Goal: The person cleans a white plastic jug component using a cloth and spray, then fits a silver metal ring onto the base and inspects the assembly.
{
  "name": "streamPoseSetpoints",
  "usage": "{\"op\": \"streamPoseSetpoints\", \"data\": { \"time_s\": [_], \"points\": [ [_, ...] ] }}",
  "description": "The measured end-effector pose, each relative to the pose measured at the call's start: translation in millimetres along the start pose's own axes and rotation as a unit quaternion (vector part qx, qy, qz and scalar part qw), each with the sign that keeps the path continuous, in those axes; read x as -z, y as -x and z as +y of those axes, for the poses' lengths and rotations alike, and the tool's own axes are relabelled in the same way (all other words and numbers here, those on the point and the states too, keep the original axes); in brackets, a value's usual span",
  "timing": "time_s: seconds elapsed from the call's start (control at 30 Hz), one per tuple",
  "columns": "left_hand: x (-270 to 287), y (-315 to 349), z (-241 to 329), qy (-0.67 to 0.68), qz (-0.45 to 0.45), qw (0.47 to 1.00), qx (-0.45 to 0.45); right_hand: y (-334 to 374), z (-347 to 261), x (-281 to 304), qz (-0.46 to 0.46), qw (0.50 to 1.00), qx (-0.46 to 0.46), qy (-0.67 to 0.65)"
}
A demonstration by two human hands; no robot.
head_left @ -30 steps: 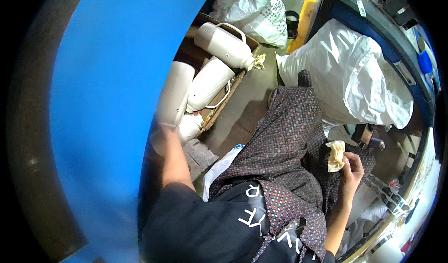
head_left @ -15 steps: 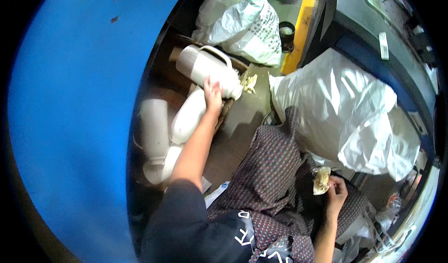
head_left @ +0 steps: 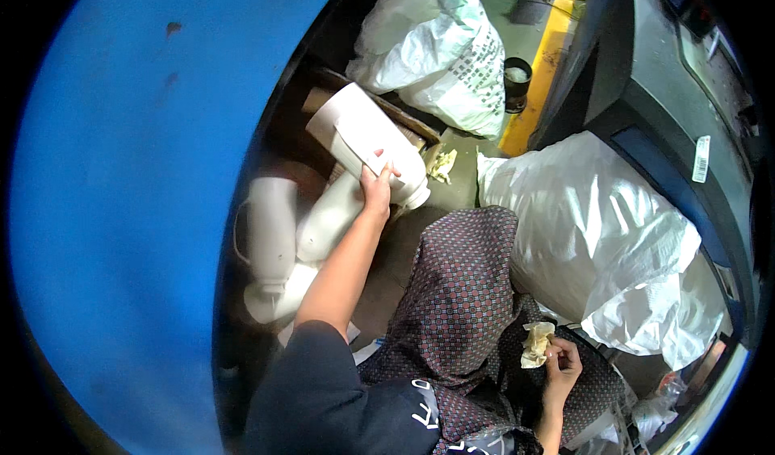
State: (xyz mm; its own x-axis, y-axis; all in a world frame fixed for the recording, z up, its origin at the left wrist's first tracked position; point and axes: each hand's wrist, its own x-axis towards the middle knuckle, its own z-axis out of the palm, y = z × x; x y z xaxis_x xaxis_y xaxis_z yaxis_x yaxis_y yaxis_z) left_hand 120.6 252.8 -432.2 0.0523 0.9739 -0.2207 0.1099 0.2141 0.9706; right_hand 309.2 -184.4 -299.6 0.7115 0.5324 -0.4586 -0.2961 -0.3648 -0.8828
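My left hand (head_left: 378, 188) is closed on a white plastic jug (head_left: 349, 122) with a narrow neck, its fingers at the lower end of the handle (head_left: 356, 142). The jug lies tilted, its neck pointing down to the right, on top of another white jug (head_left: 329, 219). A third jug (head_left: 272, 227) lies to the left with its handle outward and its neck toward me. Over my lap, my right hand (head_left: 563, 361) pinches a crumpled yellowish wad (head_left: 536, 345), perhaps cloth or paper. The jugs lie in a box whose edge (head_left: 394, 109) shows at the far side.
A blue panel (head_left: 137, 213) fills the left side. A full white sack (head_left: 440, 51) stands beyond the jugs, and a big white bag (head_left: 597, 229) lies to the right. A crumpled yellowish scrap (head_left: 441, 165) and a dark cup-shaped container (head_left: 517, 83) are on the floor.
The top jug has rolled so its handle faces up toward me, and my left hand has closed at the handle. My right hand with the wad has shifted slightly left and down.
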Motion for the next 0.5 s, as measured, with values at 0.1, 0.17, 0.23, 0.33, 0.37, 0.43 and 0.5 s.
{"op": "streamPoseSetpoints", "data": {
  "time_s": [0.1, 0.17, 0.23, 0.33, 0.37, 0.43, 0.5],
  "points": [
    [6, 20, -7, 0.015, -0.027, 0.999, -0.021, 1, 5, 3, -0.009, 1.000, -0.003, 0.009],
    [9, 27, -10, 0.011, -0.032, 0.999, -0.030, 3, 8, 2, -0.009, 1.000, 0.001, 0.009],
    [9, 32, -11, 0.015, -0.034, 0.999, -0.035, 6, 7, 2, -0.004, 1.000, 0.007, 0.017],
    [9, 44, -4, -0.046, 0.009, 0.996, -0.082, 10, 8, 4, 0.002, 0.999, 0.020, 0.039],
    [11, 48, -1, -0.089, 0.018, 0.990, -0.105, 10, 11, 5, 0.008, 0.999, 0.019, 0.039],
    [17, 55, 9, -0.165, 0.028, 0.973, -0.156, 8, 12, 5, 0.019, 0.999, 0.021, 0.039],
    [25, 58, 19, -0.272, 0.028, 0.923, -0.272, 9, 12, 7, 0.016, 0.999, 0.018, 0.035]
  ]
}}
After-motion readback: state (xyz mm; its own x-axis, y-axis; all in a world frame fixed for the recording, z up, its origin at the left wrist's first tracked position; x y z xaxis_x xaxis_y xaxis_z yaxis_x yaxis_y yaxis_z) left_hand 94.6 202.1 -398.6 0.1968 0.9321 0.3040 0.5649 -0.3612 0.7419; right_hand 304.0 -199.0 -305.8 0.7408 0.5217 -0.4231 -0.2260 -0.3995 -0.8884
